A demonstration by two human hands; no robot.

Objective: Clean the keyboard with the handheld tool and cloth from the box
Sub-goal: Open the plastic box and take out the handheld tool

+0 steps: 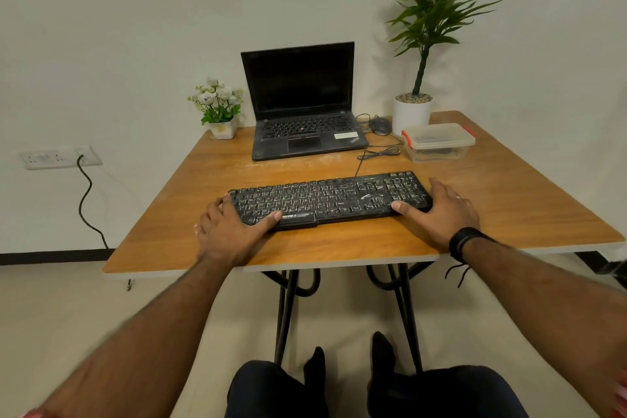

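One keyboard [328, 199], one laptop [305, 103], two plants [219, 105].

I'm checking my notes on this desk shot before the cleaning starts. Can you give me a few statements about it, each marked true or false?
1. Both hands grip the ends of the keyboard: left hand, right hand. True.
2. The plastic box has its lid off. False: the lid is on.
3. The laptop is open with a dark screen. True.
4. The mouse lies left of the laptop. False: it lies to its right.
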